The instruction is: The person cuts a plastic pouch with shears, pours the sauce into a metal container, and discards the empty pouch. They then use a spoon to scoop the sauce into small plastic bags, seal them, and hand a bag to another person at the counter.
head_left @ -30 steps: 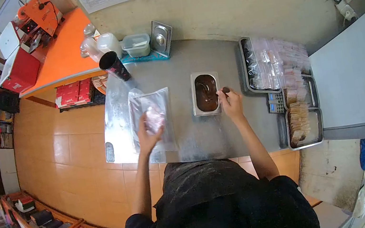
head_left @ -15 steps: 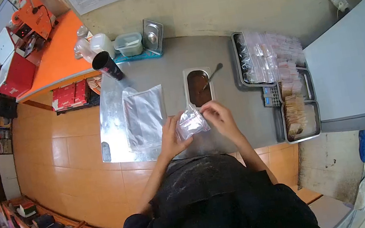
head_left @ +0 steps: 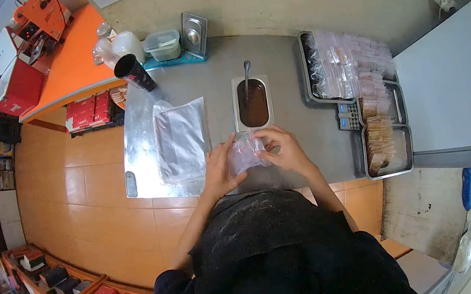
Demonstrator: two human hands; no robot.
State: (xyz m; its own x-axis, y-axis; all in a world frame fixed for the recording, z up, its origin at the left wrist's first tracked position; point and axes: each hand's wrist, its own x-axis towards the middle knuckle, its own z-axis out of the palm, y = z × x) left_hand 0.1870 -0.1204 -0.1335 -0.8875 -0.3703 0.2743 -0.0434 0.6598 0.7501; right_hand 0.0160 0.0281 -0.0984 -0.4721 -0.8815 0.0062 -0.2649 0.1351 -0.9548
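Note:
Near the table's front edge, my left hand (head_left: 220, 168) grips the left side of a small clear plastic bag (head_left: 244, 153). The fingers of my right hand (head_left: 281, 150) pinch the bag's right side. Just beyond the bag stands a metal container (head_left: 252, 104) of brown contents, with a spoon (head_left: 246, 76) leaning in it, its handle toward the wall. Left of my left hand, a large clear plastic bag (head_left: 182, 140) lies flat on the steel table (head_left: 282, 52).
A black cup (head_left: 133, 73) stands at the back left, near a lidded tub (head_left: 162, 46) and a metal lid (head_left: 193, 34). On the right are trays of filled sachets (head_left: 337, 64) and brown packets (head_left: 380, 141), with a small gadget (head_left: 347, 116) beside them.
The spoon has swung from leaning right to nearly upright in view. My right fingers have shifted onto the small bag's upper right side. The view has shifted slightly.

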